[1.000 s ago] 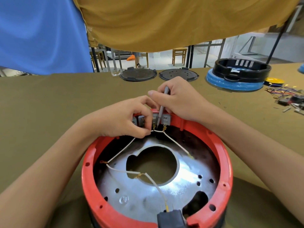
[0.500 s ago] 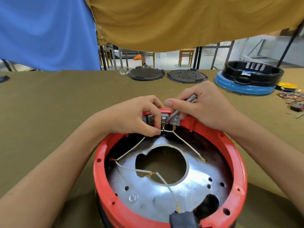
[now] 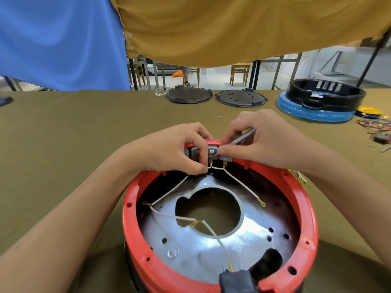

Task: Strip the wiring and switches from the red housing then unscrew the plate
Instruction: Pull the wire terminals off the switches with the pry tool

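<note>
Red housing (image 3: pixel 220 208) sitting open side up on the table (image 3: pixel 84 132), close to the body, with the grey switches (image 3: pixel 213 152) clipped into its far rim, right under both grips. Left hand (image 3: pixel 179 149) pinching the switch block from the near left, thumb tip down by the white wires (image 3: pixel 169 193) where they meet the terminals. Right hand (image 3: pixel 260 138) clenched on a slim metal tool (image 3: pixel 243 138), fingertips pressing at the right-hand switch.

The change over the last second: tool swung from near upright, tip down among the terminals, to lying almost flat across the knuckles, tip now hidden behind the fingers. Left grip unmoved on the block. Reads as a shift from poking at a terminal to levering a switch clip, though the tip itself cannot be seen.

Nothing free yet, by the look of it: switches seated in the rim, wires running down from the grips across the silver plate (image 3: pixel 211 246) to a dark plug (image 3: pixel 237 280) at the near rim. One wire below the right grip ending in a loose ring terminal (image 3: pixel 261 202). Plate unscrewing not begun.

Well beyond the grips: two dark round lids (image 3: pixel 188 96), a black and blue housing (image 3: pixel 323 102), and far right a heap of stripped wiring (image 3: pixel 374 125).
</note>
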### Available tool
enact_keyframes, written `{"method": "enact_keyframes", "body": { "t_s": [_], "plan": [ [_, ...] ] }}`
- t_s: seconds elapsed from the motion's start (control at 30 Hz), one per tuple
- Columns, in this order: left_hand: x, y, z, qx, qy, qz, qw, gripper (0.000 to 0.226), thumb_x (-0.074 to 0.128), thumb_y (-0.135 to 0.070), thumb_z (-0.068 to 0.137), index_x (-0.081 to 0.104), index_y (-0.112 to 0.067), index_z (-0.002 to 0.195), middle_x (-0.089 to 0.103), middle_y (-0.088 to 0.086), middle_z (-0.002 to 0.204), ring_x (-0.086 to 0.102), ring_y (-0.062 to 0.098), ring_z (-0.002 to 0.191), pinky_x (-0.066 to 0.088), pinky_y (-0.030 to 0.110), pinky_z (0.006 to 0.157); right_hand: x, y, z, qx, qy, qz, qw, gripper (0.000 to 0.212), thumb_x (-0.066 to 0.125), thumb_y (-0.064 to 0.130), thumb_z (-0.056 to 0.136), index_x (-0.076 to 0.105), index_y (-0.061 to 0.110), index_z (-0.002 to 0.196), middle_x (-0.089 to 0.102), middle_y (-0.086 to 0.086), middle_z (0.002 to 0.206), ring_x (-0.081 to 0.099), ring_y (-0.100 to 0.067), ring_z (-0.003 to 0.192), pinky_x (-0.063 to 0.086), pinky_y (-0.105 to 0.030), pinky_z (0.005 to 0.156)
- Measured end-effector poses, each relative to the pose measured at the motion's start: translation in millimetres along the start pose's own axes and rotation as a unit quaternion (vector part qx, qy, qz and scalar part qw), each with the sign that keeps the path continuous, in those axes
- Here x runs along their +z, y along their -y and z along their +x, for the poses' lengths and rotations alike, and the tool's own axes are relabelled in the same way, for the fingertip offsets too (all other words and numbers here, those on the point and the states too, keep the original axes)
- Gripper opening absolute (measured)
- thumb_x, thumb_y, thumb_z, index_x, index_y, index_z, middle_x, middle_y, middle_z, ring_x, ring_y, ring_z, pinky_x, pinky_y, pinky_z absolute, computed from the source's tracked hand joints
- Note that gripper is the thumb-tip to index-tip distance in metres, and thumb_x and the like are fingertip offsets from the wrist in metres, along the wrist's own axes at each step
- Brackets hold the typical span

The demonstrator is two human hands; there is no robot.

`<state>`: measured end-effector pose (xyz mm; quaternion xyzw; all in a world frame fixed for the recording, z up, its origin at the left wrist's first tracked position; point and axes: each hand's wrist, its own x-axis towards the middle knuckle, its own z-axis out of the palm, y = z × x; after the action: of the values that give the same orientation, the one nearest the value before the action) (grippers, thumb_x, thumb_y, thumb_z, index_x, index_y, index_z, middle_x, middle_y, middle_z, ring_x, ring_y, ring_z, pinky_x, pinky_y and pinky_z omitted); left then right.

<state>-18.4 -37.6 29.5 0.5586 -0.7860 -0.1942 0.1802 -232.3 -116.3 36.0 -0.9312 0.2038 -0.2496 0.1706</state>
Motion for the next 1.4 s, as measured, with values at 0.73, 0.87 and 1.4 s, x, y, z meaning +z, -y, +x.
{"method": "enact_keyframes", "body": {
  "t_s": [0.73,0.87,1.4],
  "plan": [
    [1,-3,0,-0.011,0.004,0.011,1.0,0.011,0.08,-0.027,0.08,0.075,-0.034,0.073,0.052,-0.016,0.118,0.05,-0.001,0.118,0.038,0.032,0.105,7,-6,24,0.056,-0.01,0.103,0.993,0.032,0.064,0.031,0.093,0.076,0.014,0.069,0.069,-0.028,0.082,0.056,-0.045,0.072,0.045,-0.046,0.06],
    [0,-3,1,-0.012,0.002,0.014,1.0,0.011,0.081,-0.027,0.08,0.075,-0.034,0.073,0.053,-0.016,0.115,0.051,-0.001,0.114,0.039,0.032,0.105,7,-7,26,0.056,-0.003,0.111,0.992,0.034,0.064,0.033,0.093,0.075,0.018,0.064,0.061,-0.032,0.07,0.041,-0.038,0.055,0.033,-0.044,0.051],
    [1,-2,1,0.003,0.005,0.0,1.0,0.01,0.081,-0.024,0.08,0.076,-0.031,0.075,0.054,-0.018,0.109,0.052,0.003,0.117,0.039,0.041,0.106,8,2,9,-0.048,-0.072,-0.094,0.992,0.037,0.063,0.036,0.095,0.064,0.012,0.067,0.054,0.013,0.054,0.05,-0.008,0.05,0.029,-0.011,0.054]
  ]
}}
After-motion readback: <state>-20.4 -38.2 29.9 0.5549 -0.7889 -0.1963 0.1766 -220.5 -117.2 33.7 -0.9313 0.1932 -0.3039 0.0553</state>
